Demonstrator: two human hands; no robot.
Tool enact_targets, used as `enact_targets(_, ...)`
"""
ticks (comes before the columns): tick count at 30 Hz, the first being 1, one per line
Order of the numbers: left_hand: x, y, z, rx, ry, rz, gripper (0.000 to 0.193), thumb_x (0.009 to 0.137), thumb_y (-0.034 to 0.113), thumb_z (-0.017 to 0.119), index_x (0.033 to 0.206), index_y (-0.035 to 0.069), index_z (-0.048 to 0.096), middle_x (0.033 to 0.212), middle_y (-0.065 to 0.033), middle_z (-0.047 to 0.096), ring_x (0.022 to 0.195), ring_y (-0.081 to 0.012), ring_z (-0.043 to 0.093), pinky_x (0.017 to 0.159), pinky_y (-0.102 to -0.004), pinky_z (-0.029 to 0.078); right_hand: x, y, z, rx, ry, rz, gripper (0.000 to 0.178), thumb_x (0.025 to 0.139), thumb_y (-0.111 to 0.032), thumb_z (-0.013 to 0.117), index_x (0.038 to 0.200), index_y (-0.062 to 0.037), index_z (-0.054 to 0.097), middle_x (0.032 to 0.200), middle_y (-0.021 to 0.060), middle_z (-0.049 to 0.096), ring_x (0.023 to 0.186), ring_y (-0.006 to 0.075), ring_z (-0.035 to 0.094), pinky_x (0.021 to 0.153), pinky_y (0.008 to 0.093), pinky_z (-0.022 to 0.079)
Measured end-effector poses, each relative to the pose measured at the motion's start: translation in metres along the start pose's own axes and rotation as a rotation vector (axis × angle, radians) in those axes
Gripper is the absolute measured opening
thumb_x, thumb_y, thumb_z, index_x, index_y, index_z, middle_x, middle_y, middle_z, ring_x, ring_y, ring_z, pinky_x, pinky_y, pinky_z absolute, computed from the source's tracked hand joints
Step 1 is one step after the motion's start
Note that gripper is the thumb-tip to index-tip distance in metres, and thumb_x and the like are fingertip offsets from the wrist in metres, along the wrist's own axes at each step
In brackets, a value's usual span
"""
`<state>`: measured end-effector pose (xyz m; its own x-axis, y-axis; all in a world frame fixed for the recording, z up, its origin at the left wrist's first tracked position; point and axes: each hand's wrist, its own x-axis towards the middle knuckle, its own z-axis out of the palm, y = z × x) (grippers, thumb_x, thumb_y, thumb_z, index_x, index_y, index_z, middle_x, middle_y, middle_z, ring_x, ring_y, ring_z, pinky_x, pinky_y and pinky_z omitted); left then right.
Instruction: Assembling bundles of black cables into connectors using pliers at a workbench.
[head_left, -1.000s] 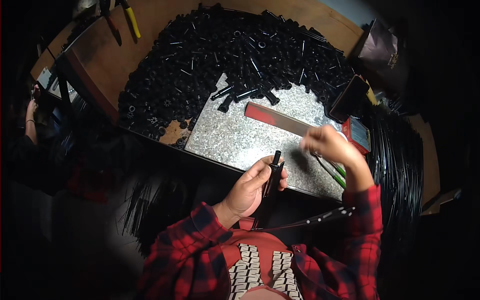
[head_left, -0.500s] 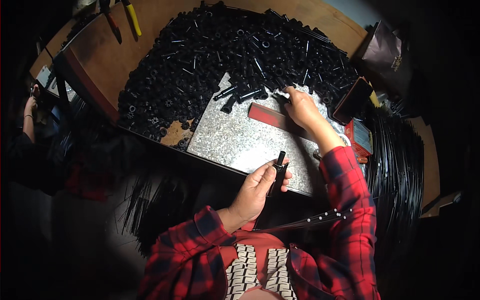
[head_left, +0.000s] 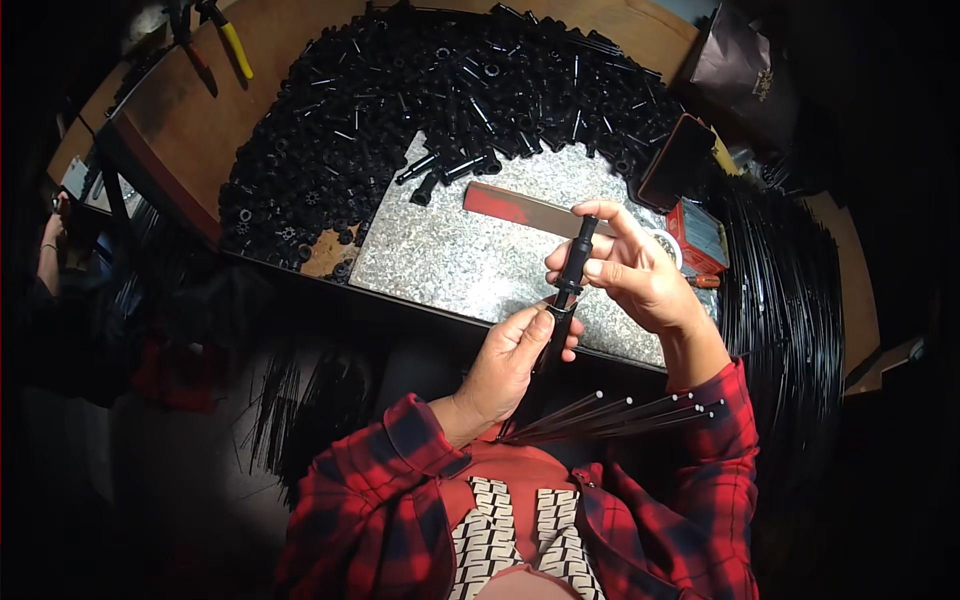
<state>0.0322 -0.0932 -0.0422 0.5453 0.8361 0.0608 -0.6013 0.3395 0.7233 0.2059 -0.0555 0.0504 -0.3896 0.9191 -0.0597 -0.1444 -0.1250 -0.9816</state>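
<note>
My left hand [head_left: 508, 358] is wrapped round a dark shaft [head_left: 560, 325], its thumb along the near side. At the top of that shaft, my right hand [head_left: 650, 285] holds a black tubular fitting [head_left: 578, 258] with a collar at its lower end. The fingers pinch the fitting, index finger near its tip. Fitting and shaft are in line and meet just above my left thumb; how deep one sits in the other is hidden. Below, several thin black rods with white tips [head_left: 628, 401] fan out to the right from near the shaft's lower part.
A large heap of black tubular fittings [head_left: 400, 100] covers the table's far side. A red-and-grey flat bar [head_left: 510, 205] lies on the speckled board [head_left: 420, 265]. At right are a red box [head_left: 700, 235] and a bundle of black rods [head_left: 785, 300]. Another person's hand [head_left: 58, 215] shows far left.
My right hand has come back from the heap's edge toward me with a tubular fitting and brought it onto the shaft's top. My left hand keeps its hold. The view has shifted slightly.
</note>
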Motion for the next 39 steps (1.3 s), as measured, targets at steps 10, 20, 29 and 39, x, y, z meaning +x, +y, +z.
enact_targets(10,-0.006,-0.001,0.005,0.052,0.006,0.043,0.039,0.101,0.032,0.041,0.105,-0.002,0.059,0.093,-0.0037,0.060,0.082,-0.0095,0.053,0.076,-0.0248,0.045,-0.009,-0.001,0.021,-0.380,0.065,-0.089,0.046,0.087,-0.004,0.062,0.127,-0.0041,0.039,0.103,0.0129,0.061,0.096,0.0181,0.060,0.085,0.0319,0.049)
enact_targets(20,-0.007,0.004,0.005,0.086,0.051,0.038,0.039,0.102,0.032,0.039,0.103,-0.001,0.059,0.087,-0.0010,0.058,0.079,-0.0089,0.052,0.075,-0.0242,0.044,-0.006,-0.003,0.028,-0.297,0.137,-0.134,0.041,0.085,-0.001,0.063,0.122,-0.0014,0.044,0.110,0.0136,0.061,0.100,0.0174,0.060,0.090,0.0310,0.048)
enact_targets(29,-0.012,0.009,0.003,0.273,0.047,0.109,0.040,0.103,0.032,0.037,0.109,-0.002,0.059,0.090,-0.0014,0.061,0.082,-0.0069,0.052,0.076,-0.0228,0.044,-0.006,-0.009,0.043,-0.650,0.168,-0.184,0.037,0.086,0.005,0.058,0.120,-0.0011,0.043,0.108,0.0111,0.059,0.101,0.0171,0.059,0.090,0.0304,0.048)
enact_targets(39,-0.009,0.003,0.002,0.206,0.012,0.113,0.040,0.103,0.032,0.037,0.109,-0.002,0.058,0.088,-0.0013,0.060,0.080,-0.0070,0.052,0.075,-0.0233,0.044,-0.005,-0.017,0.035,-0.634,0.032,-0.136,0.036,0.085,0.004,0.060,0.117,-0.0013,0.045,0.107,0.0110,0.058,0.102,0.0164,0.057,0.088,0.0301,0.049)
